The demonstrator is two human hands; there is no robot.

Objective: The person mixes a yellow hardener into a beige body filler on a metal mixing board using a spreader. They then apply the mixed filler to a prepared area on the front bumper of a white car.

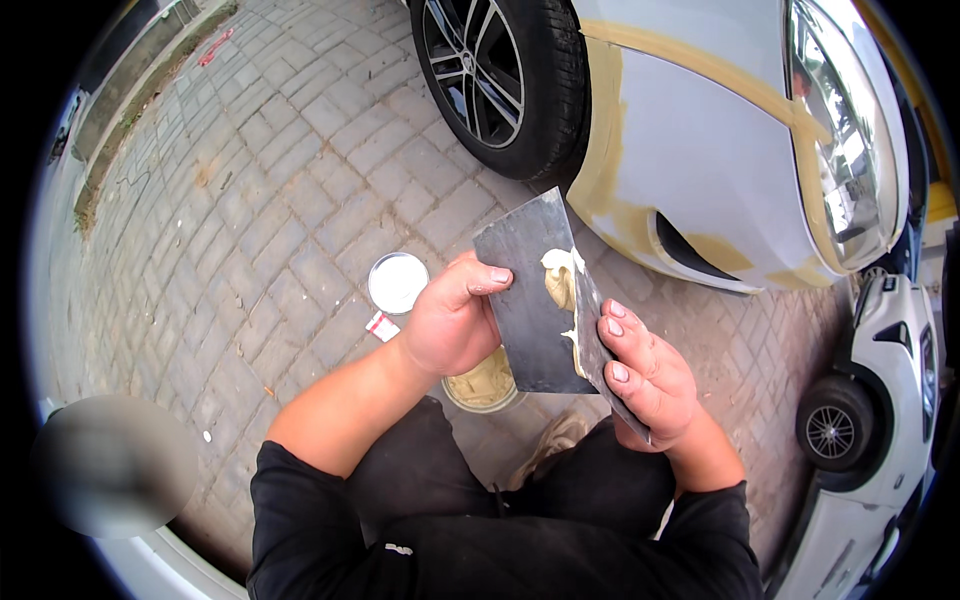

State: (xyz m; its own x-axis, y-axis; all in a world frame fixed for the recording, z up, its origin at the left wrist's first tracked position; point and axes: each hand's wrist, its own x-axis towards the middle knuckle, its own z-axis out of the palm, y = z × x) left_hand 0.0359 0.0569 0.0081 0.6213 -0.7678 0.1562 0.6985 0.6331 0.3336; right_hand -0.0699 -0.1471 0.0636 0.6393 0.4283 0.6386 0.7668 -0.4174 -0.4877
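Observation:
My left hand [448,318] grips a dark grey flat putty board [525,320] by its left edge, thumb lying on its face. In my right hand [655,385] is a thin, dark putty spreader [592,335], its edge against the right part of the board. Beige putty [558,284] sits in a lump near the board's upper right and along the spreader's edge. Below my left hand, an open can [482,408] of beige filler stands on the paving, partly hidden by the hand and board.
A round white lid [399,283] and a small red-and-white tube [381,326] lie on the brick paving [270,230]. Ahead stands a car's bumper [680,150] with yellowish filler patches, beside a black wheel [500,80]. Another white car [890,400] is parked at right.

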